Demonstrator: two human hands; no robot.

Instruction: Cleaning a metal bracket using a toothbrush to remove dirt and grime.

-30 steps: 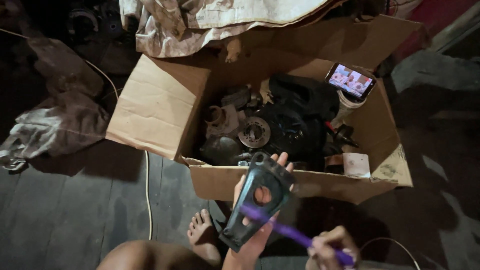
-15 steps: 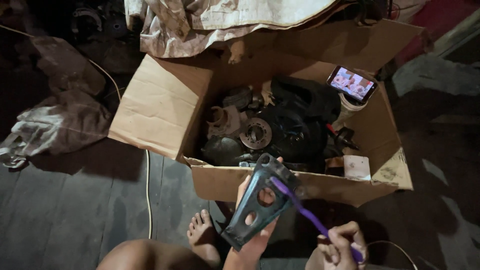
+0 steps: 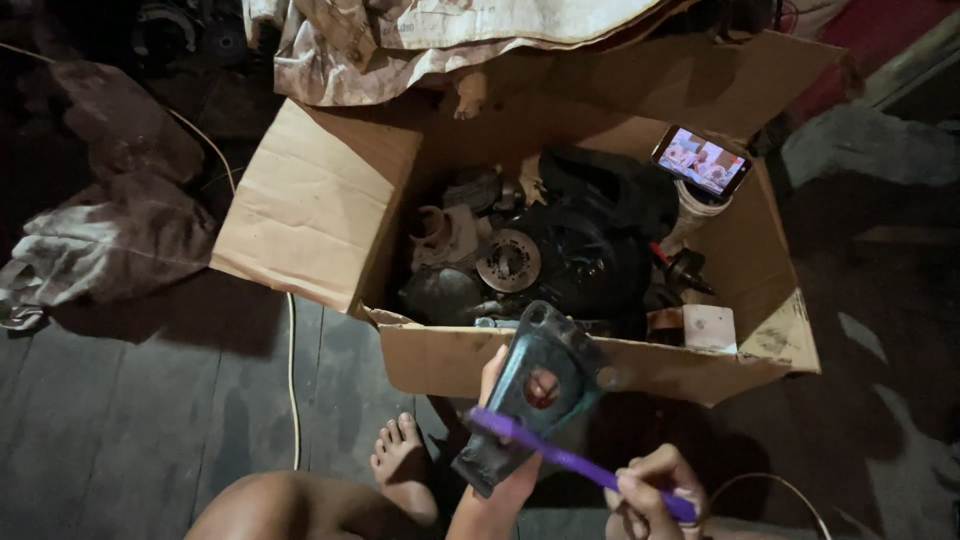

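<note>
- Purple toothbrush (image 3: 570,460) lies across the near part of a dark metal bracket (image 3: 535,395), its head at the left, touching the bracket.
- Right hand (image 3: 650,495) is closed around the toothbrush handle, at the near right edge.
- Left hand (image 3: 500,470) grips the bracket from behind, fingers wrapped round its edge.
- Just beyond stands an open cardboard box (image 3: 300,200) of dark engine parts (image 3: 560,260), with a lit phone (image 3: 702,161) propped at its far right.
- Bare foot (image 3: 400,465) rests on the plank floor (image 3: 130,420), near left of the bracket.

Under me runs a dark plank floor (image 3: 150,420). On it sit an open cardboard box (image 3: 310,210) of metal parts, crumpled rags (image 3: 110,240), a thin cord (image 3: 293,380) and my bare foot (image 3: 400,465).
</note>
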